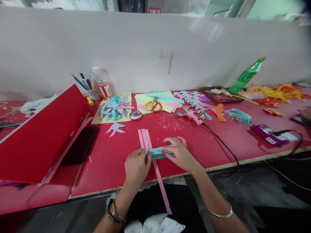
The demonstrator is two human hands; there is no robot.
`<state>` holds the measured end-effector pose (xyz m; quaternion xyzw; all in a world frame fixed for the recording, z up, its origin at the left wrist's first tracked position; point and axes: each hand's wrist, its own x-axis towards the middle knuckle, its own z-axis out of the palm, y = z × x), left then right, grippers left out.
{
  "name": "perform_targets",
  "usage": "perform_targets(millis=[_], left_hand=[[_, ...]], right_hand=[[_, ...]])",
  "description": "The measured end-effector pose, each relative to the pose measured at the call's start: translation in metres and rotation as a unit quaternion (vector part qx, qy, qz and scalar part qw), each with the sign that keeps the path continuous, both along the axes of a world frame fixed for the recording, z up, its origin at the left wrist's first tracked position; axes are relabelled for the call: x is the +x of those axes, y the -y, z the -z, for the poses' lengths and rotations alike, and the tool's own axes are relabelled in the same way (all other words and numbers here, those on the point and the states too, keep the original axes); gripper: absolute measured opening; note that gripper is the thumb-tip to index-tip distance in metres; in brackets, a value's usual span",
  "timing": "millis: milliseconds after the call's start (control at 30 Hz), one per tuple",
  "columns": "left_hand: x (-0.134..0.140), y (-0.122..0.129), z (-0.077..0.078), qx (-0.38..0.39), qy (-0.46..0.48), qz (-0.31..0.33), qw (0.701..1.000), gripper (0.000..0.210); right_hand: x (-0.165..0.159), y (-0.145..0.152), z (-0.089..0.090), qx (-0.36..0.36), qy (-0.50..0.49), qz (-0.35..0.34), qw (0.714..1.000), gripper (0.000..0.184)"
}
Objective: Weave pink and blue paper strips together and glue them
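Observation:
Blue paper strips (pixel 157 154) lie crosswise over several pink paper strips (pixel 149 139) near the table's front edge. One long pink strip (pixel 162 189) hangs over that edge toward my lap. My left hand (pixel 138 163) is closed at the left end of the blue strips, where they cross the pink ones; a narrow blue tip stands up by its fingers. At the right end, my right hand (pixel 178 153) has its fingers curled onto the blue strips. Its fingertips partly cover the paper.
Beyond my hands lie scissors (pixel 153 105), a pink glue gun (pixel 190 116) with a black cord, and a heap of blue and pink paper pieces (pixel 115 108). A phone (pixel 81 145) and red board (pixel 46 139) are left. A green bottle (pixel 247 76) leans against the partition.

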<state>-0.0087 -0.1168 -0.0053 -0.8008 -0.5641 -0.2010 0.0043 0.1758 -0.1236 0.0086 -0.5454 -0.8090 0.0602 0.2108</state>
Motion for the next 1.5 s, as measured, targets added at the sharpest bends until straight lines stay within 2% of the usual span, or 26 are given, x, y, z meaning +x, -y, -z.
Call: perform_targets(millis=[167,467,733,967,1200,1367,1500], left_hand=[[-0.002,0.001,0.0,-0.005,0.015,0.007,1.0,0.02],[-0.007,0.001,0.0,-0.038,0.047,0.087,0.994,0.019],[-0.008,0.001,0.002,-0.049,0.057,0.085,0.994,0.024],[-0.009,0.001,0.002,-0.063,0.06,0.073,0.993,0.03],[-0.009,0.001,0.001,-0.069,0.076,0.073,0.992,0.029],[-0.01,0.0,0.001,-0.074,0.081,0.071,0.991,0.028],[-0.01,0.001,-0.001,-0.078,0.076,0.073,0.991,0.027]], right_hand=[[0.0,-0.001,0.003,-0.025,0.005,0.02,0.999,0.018],[-0.009,-0.005,0.009,-0.029,0.01,0.074,0.997,0.027],[-0.005,-0.017,0.003,-0.052,0.03,0.052,0.997,0.031],[0.011,-0.022,0.006,-0.108,-0.024,-0.011,0.994,0.026],[0.008,-0.024,0.003,-0.102,-0.036,-0.005,0.994,0.016],[0.009,-0.02,0.006,-0.079,-0.017,-0.006,0.997,0.02],[0.01,-0.016,0.01,-0.094,-0.016,0.012,0.995,0.023]])
